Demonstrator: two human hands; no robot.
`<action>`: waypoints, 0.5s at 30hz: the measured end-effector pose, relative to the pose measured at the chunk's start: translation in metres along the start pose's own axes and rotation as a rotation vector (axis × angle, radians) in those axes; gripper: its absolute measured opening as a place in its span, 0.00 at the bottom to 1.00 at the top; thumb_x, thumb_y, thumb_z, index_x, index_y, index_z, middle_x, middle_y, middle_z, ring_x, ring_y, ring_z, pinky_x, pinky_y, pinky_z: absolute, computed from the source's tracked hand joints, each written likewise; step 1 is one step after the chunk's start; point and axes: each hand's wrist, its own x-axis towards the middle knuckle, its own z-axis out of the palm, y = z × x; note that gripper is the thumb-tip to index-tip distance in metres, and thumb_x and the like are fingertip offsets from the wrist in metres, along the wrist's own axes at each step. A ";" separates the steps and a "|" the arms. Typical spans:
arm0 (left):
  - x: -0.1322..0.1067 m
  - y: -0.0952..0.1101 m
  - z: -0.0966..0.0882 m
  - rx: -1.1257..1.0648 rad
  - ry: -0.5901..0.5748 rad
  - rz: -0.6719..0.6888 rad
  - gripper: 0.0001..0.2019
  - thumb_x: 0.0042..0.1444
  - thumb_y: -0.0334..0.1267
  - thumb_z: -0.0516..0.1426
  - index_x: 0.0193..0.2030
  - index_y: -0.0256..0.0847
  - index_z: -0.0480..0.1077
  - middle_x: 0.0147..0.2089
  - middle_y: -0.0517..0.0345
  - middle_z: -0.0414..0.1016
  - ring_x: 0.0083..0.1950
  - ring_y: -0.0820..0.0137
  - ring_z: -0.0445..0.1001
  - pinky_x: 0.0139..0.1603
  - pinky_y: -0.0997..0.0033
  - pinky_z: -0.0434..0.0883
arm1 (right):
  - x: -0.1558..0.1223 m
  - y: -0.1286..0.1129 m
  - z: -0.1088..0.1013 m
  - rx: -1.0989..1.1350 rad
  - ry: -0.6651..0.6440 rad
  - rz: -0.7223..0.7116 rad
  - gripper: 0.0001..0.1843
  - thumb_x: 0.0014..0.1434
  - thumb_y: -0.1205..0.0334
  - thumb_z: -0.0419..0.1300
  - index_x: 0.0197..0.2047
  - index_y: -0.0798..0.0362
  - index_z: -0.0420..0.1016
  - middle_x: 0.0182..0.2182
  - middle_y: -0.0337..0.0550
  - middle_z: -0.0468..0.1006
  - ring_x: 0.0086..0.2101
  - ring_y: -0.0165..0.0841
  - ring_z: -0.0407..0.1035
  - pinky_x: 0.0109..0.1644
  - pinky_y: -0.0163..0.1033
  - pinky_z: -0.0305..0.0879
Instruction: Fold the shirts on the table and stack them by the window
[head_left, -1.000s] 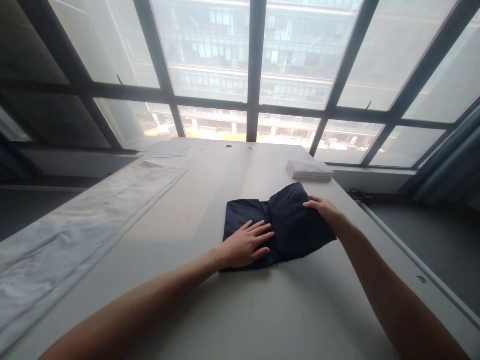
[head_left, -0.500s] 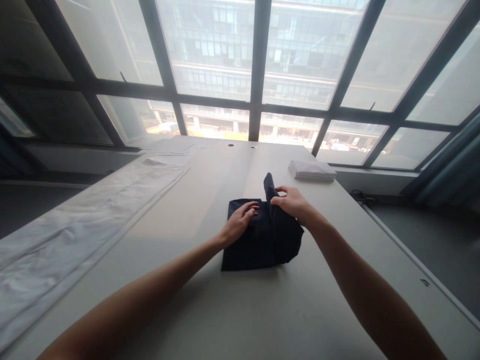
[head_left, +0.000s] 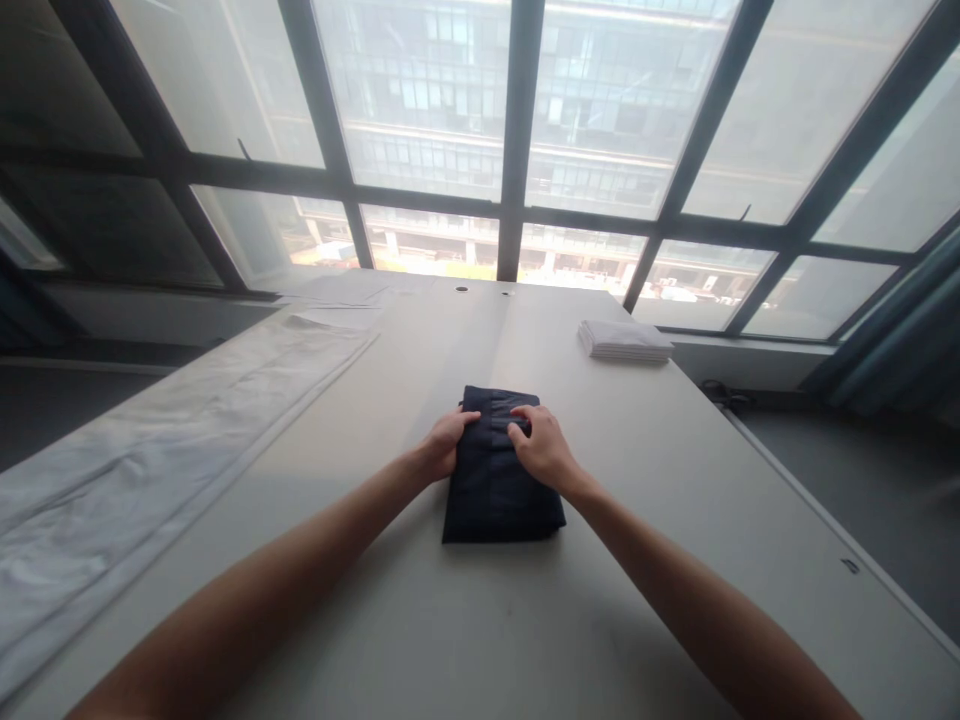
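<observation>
Two bare forearms come in from the bottom of the view, one from 7 o'clock and one from 5 o'clock, and meet at one dark folded garment (head_left: 501, 495), a neat navy rectangle lying flat in the middle of the white table (head_left: 480, 640).

The left hand (head_left: 444, 446) sits at the garment's 10 o'clock corner with its fingers curled over the left edge. The thumb is hidden, so I cannot tell whether it pinches the cloth or only rests there. The right hand (head_left: 543, 449) lies on top of the garment's far half, palm down and fingers bent, pressing on the fabric without closing round anything. The two hands are close together, with a strip of cloth between them.

At 9 o'clock from the garment, well apart from it, one long pale sheet (head_left: 172, 430) runs along the table's left side. At 1 o'clock, near the far right corner, is one stack of white folded cloths (head_left: 622, 340). At 12 o'clock, near the far edge, are two small round holes (head_left: 461, 289) in the tabletop. Behind the table is a large window with dark frames (head_left: 517, 130), and one grey curtain (head_left: 904, 330) hangs at 3 o'clock.
</observation>
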 end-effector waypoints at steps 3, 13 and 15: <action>0.001 -0.004 0.001 -0.040 0.024 -0.092 0.14 0.61 0.29 0.56 0.53 0.33 0.72 0.35 0.49 0.82 0.30 0.60 0.82 0.35 0.60 0.81 | -0.010 0.013 0.003 -0.120 0.013 0.010 0.26 0.65 0.52 0.55 0.63 0.52 0.72 0.63 0.56 0.68 0.64 0.50 0.59 0.68 0.57 0.54; 0.015 -0.007 -0.010 0.267 0.005 0.269 0.26 0.50 0.25 0.60 0.58 0.37 0.69 0.52 0.43 0.79 0.46 0.57 0.82 0.47 0.58 0.80 | -0.019 0.024 0.014 -0.173 -0.187 0.006 0.35 0.69 0.46 0.51 0.72 0.54 0.59 0.74 0.56 0.46 0.72 0.49 0.38 0.73 0.60 0.39; 0.020 0.000 -0.016 0.450 0.090 0.468 0.33 0.51 0.24 0.59 0.65 0.38 0.64 0.64 0.39 0.70 0.57 0.55 0.77 0.58 0.55 0.75 | -0.019 0.021 0.013 -0.187 -0.192 0.005 0.34 0.69 0.47 0.51 0.73 0.54 0.58 0.74 0.57 0.45 0.72 0.49 0.37 0.73 0.61 0.38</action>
